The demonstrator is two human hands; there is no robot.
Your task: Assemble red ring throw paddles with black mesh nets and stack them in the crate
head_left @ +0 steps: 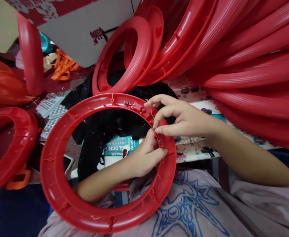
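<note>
A large red plastic ring (50, 177), with its ribbed hollow side facing me, tilts over my lap. My left hand (145, 157) reaches through the ring's opening and closes around its right side, thumb pressed to the inner rim. On that same side, my right hand (175, 117) pinches a thin pale wire (151, 109) against the ring, close to my left fingers. The exact contact at the fingertips is partly hidden. Small metal parts (127, 103) and a little red fitting (142, 109) sit in the ring's channel at the top.
Red rings (136, 65) lean together behind, and a big stack of them (255, 75) fills the right. Another red ring (28, 141) lies at the left. Nearby are a clear tray of small metal parts (49, 104), orange plastic pieces (62, 65), black cloth (90, 158) and a printed box (112, 144).
</note>
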